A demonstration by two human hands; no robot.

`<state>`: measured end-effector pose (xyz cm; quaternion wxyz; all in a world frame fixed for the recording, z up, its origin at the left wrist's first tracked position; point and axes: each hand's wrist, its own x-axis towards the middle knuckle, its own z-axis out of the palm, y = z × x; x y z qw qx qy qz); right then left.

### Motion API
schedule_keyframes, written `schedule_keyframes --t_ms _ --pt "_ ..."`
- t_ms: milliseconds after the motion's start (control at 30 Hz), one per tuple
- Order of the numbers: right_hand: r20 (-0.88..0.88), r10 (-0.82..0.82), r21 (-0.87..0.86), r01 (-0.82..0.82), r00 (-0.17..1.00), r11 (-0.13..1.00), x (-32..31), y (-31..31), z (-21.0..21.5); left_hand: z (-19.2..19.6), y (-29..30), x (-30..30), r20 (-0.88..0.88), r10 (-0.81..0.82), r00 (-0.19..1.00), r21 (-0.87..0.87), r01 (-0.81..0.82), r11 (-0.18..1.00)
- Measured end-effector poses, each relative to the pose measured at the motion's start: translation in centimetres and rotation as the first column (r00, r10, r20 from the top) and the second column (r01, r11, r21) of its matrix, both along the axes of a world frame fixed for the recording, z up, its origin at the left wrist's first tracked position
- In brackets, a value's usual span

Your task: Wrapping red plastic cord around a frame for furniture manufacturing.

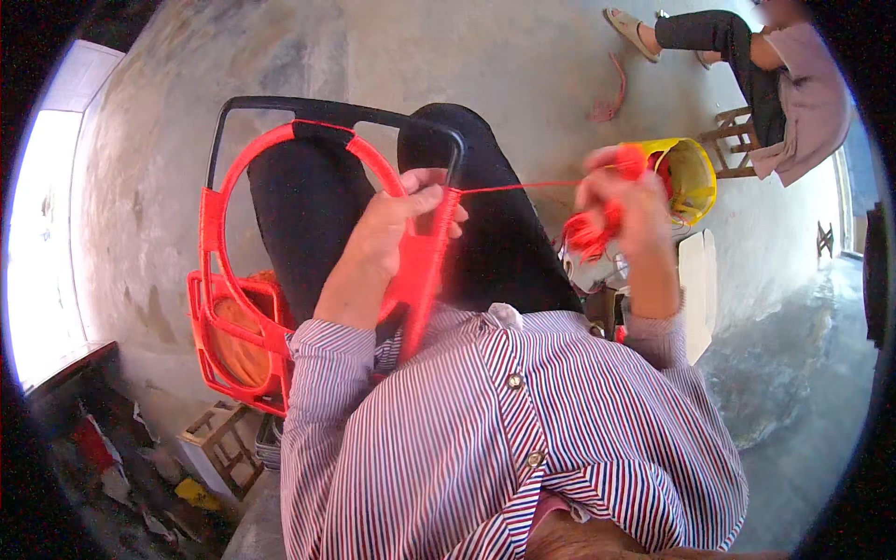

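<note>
Across my lap lies a black frame with rounded corners and an inner ring, much of it wrapped in red yarn. My left hand is closed around the frame's right side, close to where the wrapping ends against bare black. From there a taut strand of red yarn runs to my right hand, raised off to the right and slightly blurred. Its fingers are closed on a loose bundle of red yarn, with strands hanging below them.
Beside my left leg leans another red-wrapped frame, above a small wooden stool. A yellow bucket lies beyond my right hand, near an open cardboard box. Another person sits at the far right. Red yarn scraps lie on the floor.
</note>
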<state>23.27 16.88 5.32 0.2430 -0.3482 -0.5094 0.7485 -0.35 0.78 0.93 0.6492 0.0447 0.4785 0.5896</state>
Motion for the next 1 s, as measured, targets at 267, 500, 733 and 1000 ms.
schedule_keyframes --t_ms 267,500,733,1000 --pt "-0.623 -0.541 -0.169 0.578 0.565 0.798 27.8 16.9 -7.1 0.6 2.5 -0.5 0.004 0.05 0.999 -0.108 -0.049 0.993" --pt "-0.442 -0.199 -0.221 0.109 0.875 0.969 5.8 0.8 -5.2 1.4 1.8 -0.2 -0.038 0.006 0.999 -0.03 -0.007 1.0" --pt "0.39 0.473 0.601 -0.607 0.79 0.52 -1.2 -8.5 0.7 0.5 -0.2 0.9 0.043 -0.011 0.999 0.113 0.006 0.994" --pt "0.501 0.557 0.662 -0.708 0.662 0.246 -1.0 -9.6 -0.9 1.3 -0.5 0.0 0.08 0.023 0.997 0.202 -0.038 0.979"
